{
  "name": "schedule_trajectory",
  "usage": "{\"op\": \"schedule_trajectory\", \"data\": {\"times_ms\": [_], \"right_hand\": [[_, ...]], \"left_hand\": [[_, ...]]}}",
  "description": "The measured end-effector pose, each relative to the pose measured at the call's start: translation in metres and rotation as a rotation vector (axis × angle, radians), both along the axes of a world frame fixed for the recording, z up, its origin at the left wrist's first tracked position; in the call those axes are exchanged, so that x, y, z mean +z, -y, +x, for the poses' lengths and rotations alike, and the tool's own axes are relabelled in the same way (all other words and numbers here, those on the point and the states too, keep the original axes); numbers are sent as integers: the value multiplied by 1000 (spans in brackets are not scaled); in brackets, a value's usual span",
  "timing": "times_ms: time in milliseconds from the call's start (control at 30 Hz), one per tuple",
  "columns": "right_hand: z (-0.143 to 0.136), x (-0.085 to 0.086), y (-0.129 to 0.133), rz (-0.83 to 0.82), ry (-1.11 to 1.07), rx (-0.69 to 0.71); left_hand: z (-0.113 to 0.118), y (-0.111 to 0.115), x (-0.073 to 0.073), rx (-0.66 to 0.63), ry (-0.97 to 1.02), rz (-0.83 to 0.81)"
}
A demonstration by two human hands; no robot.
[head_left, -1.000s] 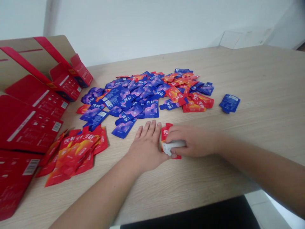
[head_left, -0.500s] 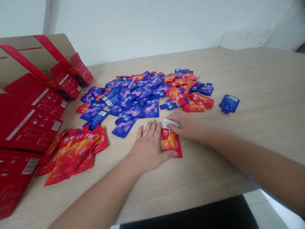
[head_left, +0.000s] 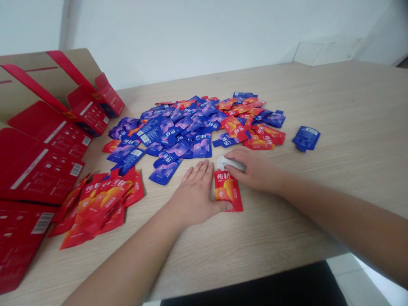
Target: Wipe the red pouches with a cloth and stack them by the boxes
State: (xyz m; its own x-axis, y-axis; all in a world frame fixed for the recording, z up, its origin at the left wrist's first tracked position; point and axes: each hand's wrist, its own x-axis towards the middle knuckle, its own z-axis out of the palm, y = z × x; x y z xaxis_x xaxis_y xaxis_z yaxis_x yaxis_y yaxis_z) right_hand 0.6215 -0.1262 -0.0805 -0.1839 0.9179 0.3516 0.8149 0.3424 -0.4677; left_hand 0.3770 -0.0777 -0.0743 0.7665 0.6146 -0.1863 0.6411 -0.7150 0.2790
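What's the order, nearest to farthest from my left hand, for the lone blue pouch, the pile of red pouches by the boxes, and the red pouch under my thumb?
From your left hand:
1. Red pouch under your thumb: touching, just right of the palm.
2. Pile of red pouches: to the left, beside the boxes.
3. Lone blue pouch: off to the right.

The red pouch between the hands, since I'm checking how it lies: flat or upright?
Flat: the red pouch lies face up on the table, left hand touching its lower end.
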Motion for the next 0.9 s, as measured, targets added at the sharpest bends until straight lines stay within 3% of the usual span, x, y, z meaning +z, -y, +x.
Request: {"op": "schedule_trajectory", "data": {"times_ms": [133, 200, 567, 767, 900], "right_hand": [[-1, 12, 14, -118, -30, 336], [-2, 14, 16, -198, -5, 412], [7, -8, -17, -117, 62, 19], [11, -16, -21, -31, 66, -73], [14, -14, -18, 50, 0, -127]], "left_hand": [[0, 0, 0, -9, -24, 29], [0, 0, 1, -14, -33, 37], [3, 2, 3, -1, -49, 27], [2, 7, -2, -22, 4, 65], [-4, 5, -3, -73, 161, 55]]}}
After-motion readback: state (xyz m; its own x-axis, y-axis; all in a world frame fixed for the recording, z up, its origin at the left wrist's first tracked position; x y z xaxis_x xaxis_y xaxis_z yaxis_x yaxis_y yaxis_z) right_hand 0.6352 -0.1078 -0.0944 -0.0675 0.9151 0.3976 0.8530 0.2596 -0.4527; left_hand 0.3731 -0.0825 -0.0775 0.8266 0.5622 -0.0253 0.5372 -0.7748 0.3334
